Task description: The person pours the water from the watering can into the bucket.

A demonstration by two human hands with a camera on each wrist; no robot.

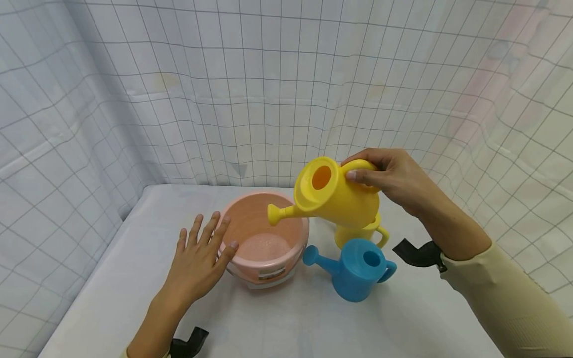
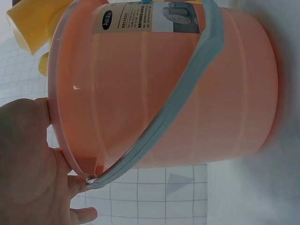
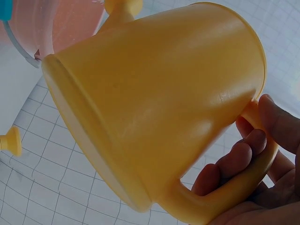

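A yellow watering can (image 1: 349,204) is held up by its handle in my right hand (image 1: 396,181). It tips to the left, with its spout over the pink bucket (image 1: 250,271). The right wrist view shows fingers curled through the can's handle (image 3: 234,197). My left hand (image 1: 197,268) lies along the bucket's left rim, fingers spread and straight, touching it. Just right of the bucket, a blue watering can (image 1: 351,283) stands upright. Behind it, another yellow watering can (image 1: 346,236) is partly hidden by the raised one. No water stream shows from the spout.
A grey bail handle (image 2: 178,89) hangs down the bucket's side, near a printed label (image 2: 126,18). White table cloth (image 1: 112,288) lies under everything. Grid-patterned white curtains (image 1: 268,89) enclose the back and both sides.
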